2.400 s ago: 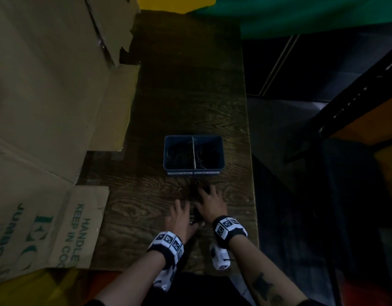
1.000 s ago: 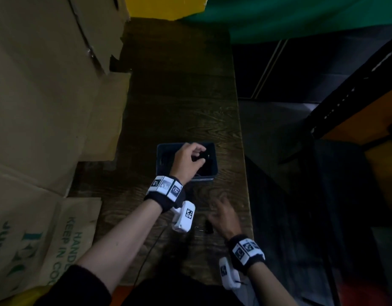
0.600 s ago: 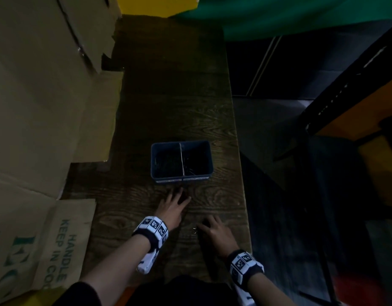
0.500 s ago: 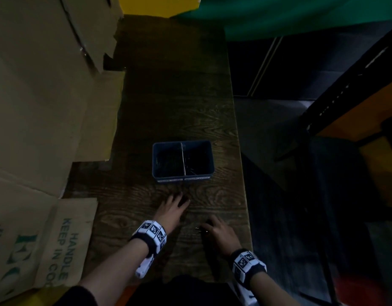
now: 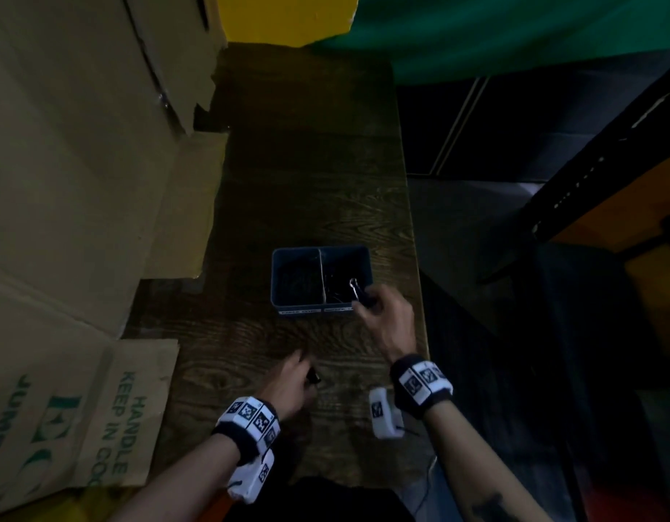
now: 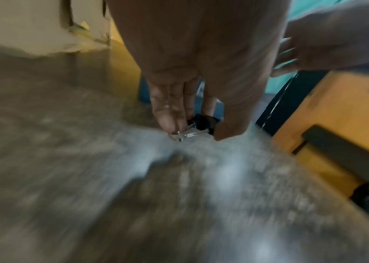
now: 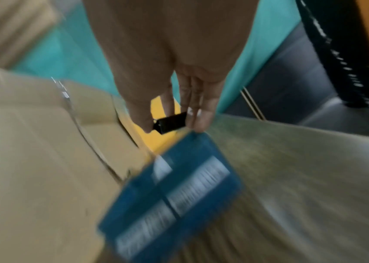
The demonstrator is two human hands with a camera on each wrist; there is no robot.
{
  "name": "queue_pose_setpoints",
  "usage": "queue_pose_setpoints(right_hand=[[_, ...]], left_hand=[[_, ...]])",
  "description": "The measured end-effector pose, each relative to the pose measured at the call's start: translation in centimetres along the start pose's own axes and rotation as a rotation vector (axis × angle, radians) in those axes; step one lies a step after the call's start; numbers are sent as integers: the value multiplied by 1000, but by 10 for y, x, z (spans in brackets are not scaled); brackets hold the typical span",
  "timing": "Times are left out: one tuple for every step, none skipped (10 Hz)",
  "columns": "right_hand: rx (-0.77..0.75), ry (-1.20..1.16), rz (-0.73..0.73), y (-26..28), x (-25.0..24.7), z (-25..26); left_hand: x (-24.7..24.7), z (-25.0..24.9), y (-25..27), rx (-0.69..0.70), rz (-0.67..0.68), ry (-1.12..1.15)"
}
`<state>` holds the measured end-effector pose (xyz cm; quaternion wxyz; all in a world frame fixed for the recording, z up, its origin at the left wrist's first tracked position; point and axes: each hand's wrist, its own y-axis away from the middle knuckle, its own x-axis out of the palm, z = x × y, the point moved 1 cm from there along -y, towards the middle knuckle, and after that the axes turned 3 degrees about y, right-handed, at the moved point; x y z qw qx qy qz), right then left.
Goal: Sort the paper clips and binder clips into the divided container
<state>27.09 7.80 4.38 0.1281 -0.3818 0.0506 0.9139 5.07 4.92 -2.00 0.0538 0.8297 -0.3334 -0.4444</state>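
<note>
A blue divided container [image 5: 320,310] stands on the wooden table, with dark clips in both halves. My right hand [image 5: 382,314] pinches a black binder clip [image 5: 361,293] over the container's right front corner; the right wrist view shows that binder clip [image 7: 171,122] between thumb and fingers above the blue container [image 7: 170,192]. My left hand [image 5: 292,382] is low over the table near me and pinches another black binder clip [image 5: 313,377] with silver handles, seen as the binder clip [image 6: 201,124] in the left wrist view.
Large cardboard boxes [image 5: 80,163] line the left side of the table, with a printed flap [image 5: 111,412] lying on it. The table's right edge [image 5: 414,258] drops to a dark floor. A black and orange shelf [image 5: 608,190] stands at right.
My right hand has lifted from the table with a binder clip and moved up to the container's right corner. My left hand has drawn back toward me and now pinches a clip.
</note>
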Motion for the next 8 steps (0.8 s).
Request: queue_pose_setpoints(right_hand=[[14,42,-30,-26,-7,17],[44,54,-85,-27,-13,16],[94,34,-91,-12,-13,-3],[122,43,-46,12,-14,-25],[141,88,17,37,-19,-50],[155,154,77,65,-28,-75],[148,246,149,101,-39,-92],[234,354,339,146,-41,-119]], left_hand=[[-25,-28,-16,16,-103,57],[-58,-57,-46,52,-262,134],[-87,-80,-77,123,-333,229],[-98,-91,-93,128,-342,217],[-95,-85,-87,131,-321,141],[-76,-64,-58,145,-290,63],[-52,-35,-20,108,-225,-30],[-9,28,33,120,-102,-156]])
